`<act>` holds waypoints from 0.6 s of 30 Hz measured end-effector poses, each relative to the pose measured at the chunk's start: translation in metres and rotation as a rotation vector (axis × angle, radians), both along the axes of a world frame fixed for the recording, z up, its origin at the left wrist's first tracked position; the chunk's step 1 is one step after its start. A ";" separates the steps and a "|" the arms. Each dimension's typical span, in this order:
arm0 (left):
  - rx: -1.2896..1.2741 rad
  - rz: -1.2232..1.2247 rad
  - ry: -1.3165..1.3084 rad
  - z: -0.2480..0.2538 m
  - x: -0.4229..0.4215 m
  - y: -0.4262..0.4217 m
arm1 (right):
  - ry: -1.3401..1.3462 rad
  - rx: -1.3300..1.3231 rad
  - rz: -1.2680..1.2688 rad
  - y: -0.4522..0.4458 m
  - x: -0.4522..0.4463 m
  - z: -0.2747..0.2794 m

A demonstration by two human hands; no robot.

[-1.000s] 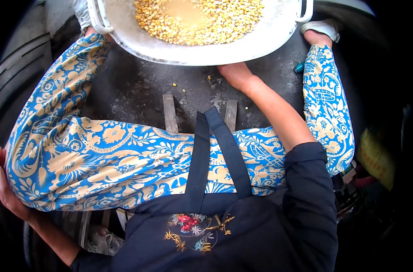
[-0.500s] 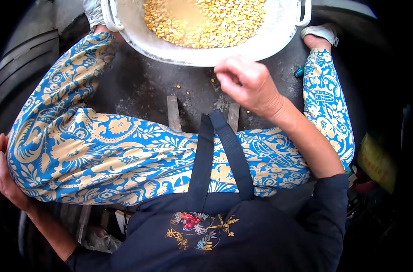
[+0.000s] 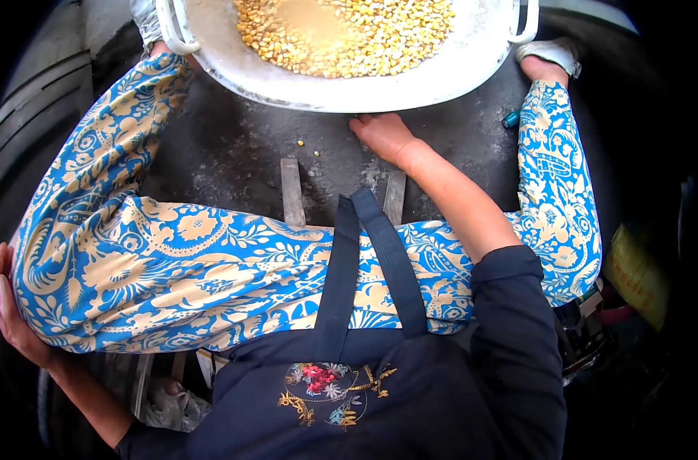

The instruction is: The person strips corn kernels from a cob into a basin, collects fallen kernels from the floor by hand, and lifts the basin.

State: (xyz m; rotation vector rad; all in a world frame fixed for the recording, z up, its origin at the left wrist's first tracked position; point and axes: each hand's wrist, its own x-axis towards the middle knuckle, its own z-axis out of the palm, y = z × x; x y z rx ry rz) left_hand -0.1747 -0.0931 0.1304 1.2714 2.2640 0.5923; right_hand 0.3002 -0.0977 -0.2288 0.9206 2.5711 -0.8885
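A wide white basin (image 3: 288, 90) at the top holds yellow corn kernels (image 3: 387, 46) and cloudy water. My right hand (image 3: 381, 136) is down by the dark floor, just below the basin's near rim. Its fingers are bent together, and whatever they hold, if anything, is too small to make out. Stray kernels (image 3: 301, 143) lie on the floor to its left. At the far left, my left hand (image 3: 16, 314) rests against the outside of my bent knee in patterned trousers (image 3: 188, 268), its fingers stretched out and holding nothing.
Two wooden slats (image 3: 291, 192) stick out beyond my lap. A small teal object (image 3: 511, 119) lies near my right shin. A yellow packet (image 3: 636, 274) is at the right, and a clear plastic bag (image 3: 174, 406) is at the lower left.
My right hand first rose from the floor to in front of the basin, then came back down below the rim. The kernel near it on the floor no longer shows. My left hand stays on the knee.
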 end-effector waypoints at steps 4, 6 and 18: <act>-0.005 -0.097 0.040 0.002 -0.007 -0.003 | -0.004 -0.001 -0.004 0.006 -0.005 0.008; -0.011 -0.146 0.052 0.004 -0.005 -0.002 | -0.077 -0.041 0.075 0.008 -0.012 0.019; 0.067 0.026 -0.048 -0.004 0.013 0.001 | -0.046 -0.091 -0.065 0.002 -0.016 0.015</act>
